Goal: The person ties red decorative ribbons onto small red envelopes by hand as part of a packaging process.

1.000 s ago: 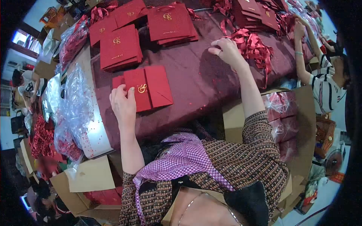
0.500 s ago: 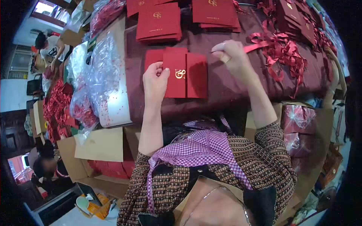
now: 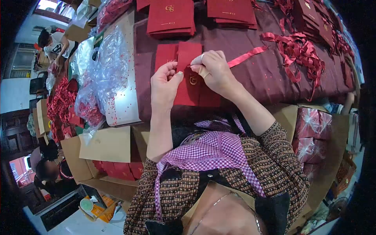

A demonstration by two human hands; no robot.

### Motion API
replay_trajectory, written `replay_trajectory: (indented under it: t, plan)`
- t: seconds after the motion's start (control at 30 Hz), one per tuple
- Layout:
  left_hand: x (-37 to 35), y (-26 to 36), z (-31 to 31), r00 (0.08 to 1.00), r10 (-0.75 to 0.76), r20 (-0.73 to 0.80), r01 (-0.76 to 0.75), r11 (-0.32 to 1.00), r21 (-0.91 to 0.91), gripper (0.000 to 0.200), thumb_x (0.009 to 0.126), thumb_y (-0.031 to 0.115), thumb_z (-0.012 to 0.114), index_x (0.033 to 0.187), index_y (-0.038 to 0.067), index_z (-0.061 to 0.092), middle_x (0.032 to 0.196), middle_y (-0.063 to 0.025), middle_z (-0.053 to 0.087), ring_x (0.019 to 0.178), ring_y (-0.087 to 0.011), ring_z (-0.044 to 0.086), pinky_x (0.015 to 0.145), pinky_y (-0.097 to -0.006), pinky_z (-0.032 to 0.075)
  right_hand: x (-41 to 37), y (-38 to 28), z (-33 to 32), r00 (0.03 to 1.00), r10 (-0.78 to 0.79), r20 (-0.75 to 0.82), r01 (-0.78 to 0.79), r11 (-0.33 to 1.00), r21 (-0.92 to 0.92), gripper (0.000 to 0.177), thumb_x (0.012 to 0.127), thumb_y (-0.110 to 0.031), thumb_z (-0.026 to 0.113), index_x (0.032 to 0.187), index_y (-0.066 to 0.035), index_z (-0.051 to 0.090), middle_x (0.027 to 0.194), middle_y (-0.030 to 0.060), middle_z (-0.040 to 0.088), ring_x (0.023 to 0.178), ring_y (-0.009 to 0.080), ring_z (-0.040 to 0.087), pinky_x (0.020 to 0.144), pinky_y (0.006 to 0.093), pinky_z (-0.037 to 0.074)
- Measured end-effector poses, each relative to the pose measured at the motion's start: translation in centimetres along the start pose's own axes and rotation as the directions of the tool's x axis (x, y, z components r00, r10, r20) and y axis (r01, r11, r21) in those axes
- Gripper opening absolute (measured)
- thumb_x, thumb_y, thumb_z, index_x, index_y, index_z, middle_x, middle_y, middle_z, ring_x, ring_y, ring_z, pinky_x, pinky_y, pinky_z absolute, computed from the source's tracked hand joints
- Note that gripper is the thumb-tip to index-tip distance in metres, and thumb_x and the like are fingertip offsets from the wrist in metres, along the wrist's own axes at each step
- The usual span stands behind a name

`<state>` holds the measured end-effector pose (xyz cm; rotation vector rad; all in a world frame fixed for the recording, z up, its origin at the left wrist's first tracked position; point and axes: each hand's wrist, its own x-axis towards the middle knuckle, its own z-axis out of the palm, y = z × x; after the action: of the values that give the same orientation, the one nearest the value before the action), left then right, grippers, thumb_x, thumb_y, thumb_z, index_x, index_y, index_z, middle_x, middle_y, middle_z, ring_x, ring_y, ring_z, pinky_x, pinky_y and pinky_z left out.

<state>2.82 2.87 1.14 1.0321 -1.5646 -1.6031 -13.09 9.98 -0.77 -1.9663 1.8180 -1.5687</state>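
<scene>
On the maroon cloth (image 3: 243, 84) of the desk, close to its near edge, a red folder (image 3: 186, 94) with a gold emblem lies beneath both hands, nearer the person than two stacks of similar folders (image 3: 171, 19). The left hand (image 3: 164, 84) is over its left part with fingers curled and thumb beside them, though whether they grip anything I cannot tell; the right hand (image 3: 217, 74) has its fingers bent and drawn together above the folder, a red ribbon (image 3: 246, 56) running from behind it toward a ribbon tangle (image 3: 301, 58).
</scene>
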Motion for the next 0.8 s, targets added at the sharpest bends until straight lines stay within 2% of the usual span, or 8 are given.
replay_trajectory:
  t: [0.1,0.53,0.73,0.8]
  plan:
    - [-0.1,-0.5,0.1,0.999,0.053,0.013,-0.053,0.999,-0.008,0.030,0.080,-0.005,0.063,0.110,-0.004,0.060,0.084,0.0009,0.057,0.073,-0.0048,0.051,0.067,-0.0184,0.046,0.2,-0.4,-0.1,1.000,-0.013,-0.011,0.013,1.000,0.000,0.010,0.077,-0.011,0.068,0.080,-0.008,0.059,0.077,0.0055,0.061,0.078,0.0249,0.058,0.076,0.0375,0.038]
    - [-1.1,0.4,1.2,0.992,0.123,0.005,-0.123,0.987,0.102,0.028,0.079,-0.006,0.063,0.107,-0.004,0.061,0.079,0.0031,0.052,0.068,-0.0024,0.046,0.061,-0.0163,0.042,0.2,-0.3,0.2,0.997,-0.051,-0.056,0.050,0.999,-0.018,0.013,0.075,-0.010,0.068,0.079,-0.007,0.056,0.075,0.0054,0.060,0.075,0.0255,0.057,0.073,0.0381,0.038]
    - [-1.2,0.2,1.7,0.990,0.141,0.016,-0.141,0.990,0.020,0.028,0.079,-0.007,0.062,0.108,-0.004,0.060,0.079,0.0030,0.052,0.066,-0.0017,0.046,0.059,-0.0161,0.041,0.1,-0.7,0.1,0.991,-0.106,-0.082,0.099,0.991,-0.088,0.013,0.075,-0.008,0.068,0.078,-0.006,0.056,0.074,0.0062,0.058,0.074,0.0252,0.057,0.073,0.0367,0.038]
    - [-1.3,0.1,1.7,0.989,0.144,0.022,-0.144,0.990,0.005,0.028,0.079,-0.007,0.062,0.107,-0.004,0.060,0.079,0.0029,0.052,0.066,-0.0017,0.046,0.059,-0.0161,0.041,0.0,-0.7,0.0,0.975,-0.198,-0.102,0.180,0.971,-0.160,0.013,0.074,-0.007,0.068,0.079,-0.006,0.056,0.073,0.0067,0.058,0.073,0.0254,0.056,0.073,0.0371,0.038]
